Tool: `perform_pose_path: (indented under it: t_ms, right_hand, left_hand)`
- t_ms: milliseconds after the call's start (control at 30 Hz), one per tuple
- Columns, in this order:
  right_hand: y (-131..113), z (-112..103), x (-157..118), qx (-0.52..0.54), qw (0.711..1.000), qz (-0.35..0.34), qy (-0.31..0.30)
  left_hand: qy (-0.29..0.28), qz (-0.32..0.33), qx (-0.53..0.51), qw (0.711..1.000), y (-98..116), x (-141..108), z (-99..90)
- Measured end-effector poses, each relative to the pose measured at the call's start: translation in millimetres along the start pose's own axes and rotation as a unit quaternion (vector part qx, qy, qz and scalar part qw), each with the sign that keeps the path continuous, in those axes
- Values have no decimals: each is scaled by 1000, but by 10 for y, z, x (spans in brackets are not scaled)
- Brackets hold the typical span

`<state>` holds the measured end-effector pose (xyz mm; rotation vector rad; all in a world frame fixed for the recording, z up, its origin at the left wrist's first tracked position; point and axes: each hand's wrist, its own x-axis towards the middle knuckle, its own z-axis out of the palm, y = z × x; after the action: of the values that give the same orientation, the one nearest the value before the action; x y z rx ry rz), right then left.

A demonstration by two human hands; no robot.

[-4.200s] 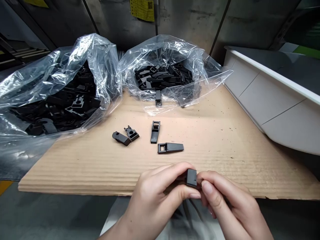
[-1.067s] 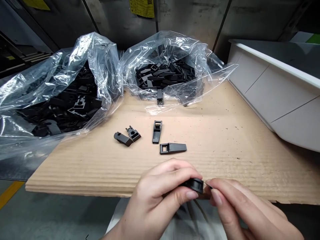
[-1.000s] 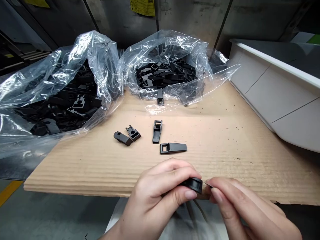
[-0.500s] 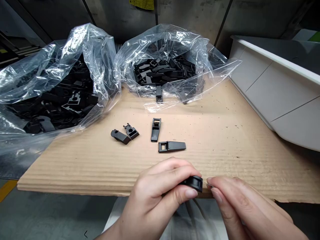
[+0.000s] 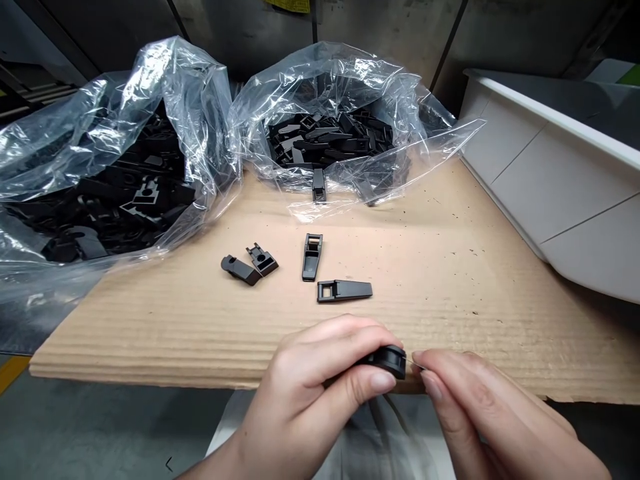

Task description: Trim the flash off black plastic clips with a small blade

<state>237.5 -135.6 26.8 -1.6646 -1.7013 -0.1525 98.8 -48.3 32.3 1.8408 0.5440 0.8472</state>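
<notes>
Grip of the left hand (image 5: 310, 393) is narrow and closed, thumb and fingers pinching a matte black plastic part (image 5: 387, 361) just above the front edge of a corrugated brown cardboard sheet (image 5: 150, 333). Right hand (image 5: 495, 413) is pinched narrow as well, on a thin pale sliver (image 5: 417, 364) that reaches toward the held part's right end; it is too fine to identify.

Farthest left, a clear plastic bag (image 5: 65, 153) full of black plastic parts slumps against the sheet. Next, on the cardboard, two loose black parts (image 5: 250, 265) lie just beside each other. Behind them, a second clear plastic bag (image 5: 320, 80) holds another heap, with one black part (image 5: 319, 185) lying at its lip. Below that bag, a narrow black part (image 5: 312, 257) lies lengthwise, and a tapered black part (image 5: 345, 291) lies just to its lower right. Far right, a white bin (image 5: 545, 193) stands beside the sheet. Pale cloth (image 5: 425, 440) shows beneath the hands.
</notes>
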Motion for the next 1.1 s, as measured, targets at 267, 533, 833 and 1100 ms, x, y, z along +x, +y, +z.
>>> perform_pose_path:
  t_ms: [267,533,833,1100]
  right_hand:
    - [-45,38,-58,28,999,35,-6]
    - [52,-79,11,221,969,35,-103]
    - [22,-63,-34,195,978,38,-62]
    - [40,-77,-33,157,984,21,-83]
  left_hand:
    - [-2,35,30,999,-38,-51,-6]
    - [-37,74,8,997,-77,-78,-9]
    - [-39,66,-9,997,-80,-81,1]
    - [-34,71,-5,997,-92,-73,4]
